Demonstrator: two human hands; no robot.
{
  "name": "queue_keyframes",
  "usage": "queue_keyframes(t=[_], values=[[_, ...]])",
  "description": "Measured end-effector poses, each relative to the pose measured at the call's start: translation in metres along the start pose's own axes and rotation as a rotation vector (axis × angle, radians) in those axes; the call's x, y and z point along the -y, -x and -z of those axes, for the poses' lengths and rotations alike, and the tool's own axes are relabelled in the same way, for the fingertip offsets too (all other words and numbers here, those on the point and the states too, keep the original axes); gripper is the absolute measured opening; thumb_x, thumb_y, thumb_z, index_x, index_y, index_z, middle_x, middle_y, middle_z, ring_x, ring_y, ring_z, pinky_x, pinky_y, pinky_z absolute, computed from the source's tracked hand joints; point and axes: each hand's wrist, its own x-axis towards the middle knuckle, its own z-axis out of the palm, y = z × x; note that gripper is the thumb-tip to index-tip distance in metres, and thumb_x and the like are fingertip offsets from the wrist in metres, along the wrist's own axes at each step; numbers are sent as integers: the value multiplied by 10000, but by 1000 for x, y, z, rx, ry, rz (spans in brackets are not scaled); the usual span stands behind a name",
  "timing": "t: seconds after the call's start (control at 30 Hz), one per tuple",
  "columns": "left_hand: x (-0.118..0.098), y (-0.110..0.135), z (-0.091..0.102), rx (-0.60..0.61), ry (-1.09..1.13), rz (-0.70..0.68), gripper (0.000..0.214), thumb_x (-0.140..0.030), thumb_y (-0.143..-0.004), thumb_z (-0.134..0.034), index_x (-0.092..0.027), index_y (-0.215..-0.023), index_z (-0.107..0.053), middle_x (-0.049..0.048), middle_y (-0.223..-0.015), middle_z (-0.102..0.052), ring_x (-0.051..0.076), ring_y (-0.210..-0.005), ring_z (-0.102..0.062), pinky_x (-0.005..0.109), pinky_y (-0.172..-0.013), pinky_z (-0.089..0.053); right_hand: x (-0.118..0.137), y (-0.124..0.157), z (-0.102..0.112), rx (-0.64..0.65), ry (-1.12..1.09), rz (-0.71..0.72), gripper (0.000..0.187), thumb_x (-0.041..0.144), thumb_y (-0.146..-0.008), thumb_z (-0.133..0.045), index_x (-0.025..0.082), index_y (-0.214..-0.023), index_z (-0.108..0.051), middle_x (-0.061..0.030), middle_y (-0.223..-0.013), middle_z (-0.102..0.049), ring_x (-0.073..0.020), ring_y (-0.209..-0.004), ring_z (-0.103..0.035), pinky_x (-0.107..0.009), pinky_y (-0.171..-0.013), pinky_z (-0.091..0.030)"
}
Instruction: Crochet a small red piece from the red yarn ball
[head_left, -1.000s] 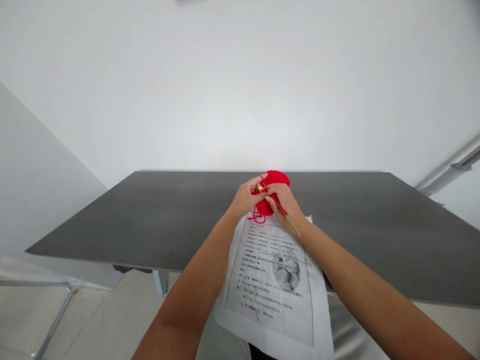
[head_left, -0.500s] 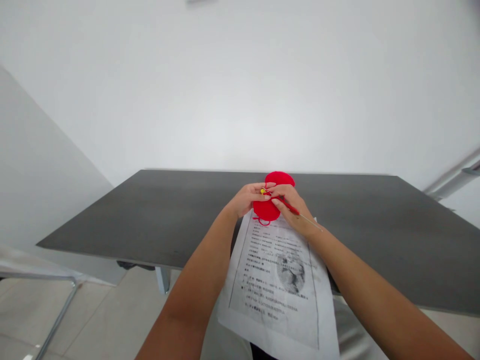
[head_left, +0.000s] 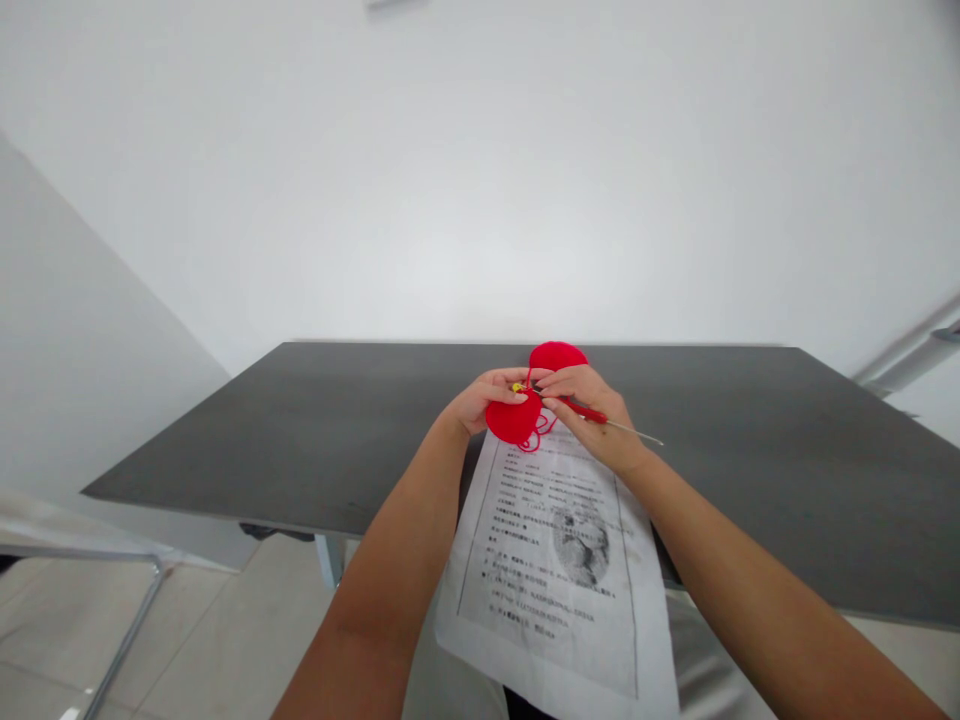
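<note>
Pinched in my left hand is a round red crochet piece, with a small yellow stitch marker at its upper edge. My right hand is closed around a crochet hook with a red grip; its thin metal shaft sticks out to the lower right. The hook's other end meets the top of the crochet piece between both hands. Behind my right fingers sits a ball of red yarn, with a strand running down to my left fingers. Loose red loops hang beside the piece.
A printed sheet with text and a dark picture hangs over the near edge of the dark grey table, partly on my lap. A white wall stands behind the table. At lower left is a metal chair frame.
The crochet piece has shifted left and slightly down with my left hand, away from my right. The hook has swung flatter, and more red loops now show beside the piece.
</note>
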Motion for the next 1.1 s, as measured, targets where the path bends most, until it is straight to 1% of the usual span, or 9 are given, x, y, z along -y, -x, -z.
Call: queue_keyframes(t=[0.13,0.23,0.37,0.53,0.7,0.83,1.0,1.1], values=[[-1,0,-1,7,9,7,532,-117,-558,-739,-100,-1086,-675,108,-911,-717,129,-680,-627,220,-623,-422,4,1,0,-24,12,8,74,223,-863,-590,235,-893,-657,-54,-885,-705,-206,-905,-648,-414,-856,-515],[-1,0,2,-8,0,-18,538,-133,-566,-735,-111,-1100,-670,82,-857,-708,120,-648,-614,225,-618,-410,6,2,-1,-50,45,29,87,203,-860,-586,236,-903,-654,-55,-903,-709,-207,-902,-646,-419,-853,-512],[0,-1,8,-11,-8,-64,562,-155,-566,-719,-116,-1124,-658,53,-780,-680,122,-622,-599,240,-626,-401,7,2,-1,-30,41,44,98,198,-860,-583,239,-916,-652,-56,-928,-710,-208,-919,-645,-422,-855,-514],[1,-2,9,-3,-33,-86,551,-178,-587,-687,-103,-1131,-649,52,-744,-656,132,-634,-582,261,-654,-394,5,2,1,-21,-26,-32,87,226,-868,-586,233,-915,-659,-64,-932,-709,-195,-911,-650,-396,-853,-523],[2,-1,5,-11,-56,-68,509,-240,-630,-729,-106,-1115,-653,58,-756,-648,124,-633,-564,259,-649,-380,3,2,3,-8,-86,-83,93,251,-860,-602,233,-910,-678,-63,-940,-712,-191,-915,-656,-378,-861,-524],[3,-1,8,-24,-89,-65,512,-225,-606,-770,-131,-1098,-659,35,-734,-637,111,-624,-555,243,-630,-369,6,2,4,-7,-132,-183,114,286,-854,-612,226,-894,-700,-58,-931,-724,-190,-904,-667,-356,-847,-528],[1,1,12,22,-89,-49,467,-233,-598,-768,-128,-1043,-677,42,-694,-638,121,-610,-557,246,-609,-369,8,0,3,-46,-218,-375,165,355,-836,-633,218,-852,-723,-45,-869,-736,-186,-826,-684,-337,-788,-547],[0,3,13,35,-81,-34,442,-224,-584,-762,-125,-1007,-684,40,-667,-634,126,-598,-555,256,-609,-377,6,0,4,-36,-314,-437,183,375,-821,-649,211,-845,-725,-45,-852,-736,-181,-794,-687,-329,-755,-557]])
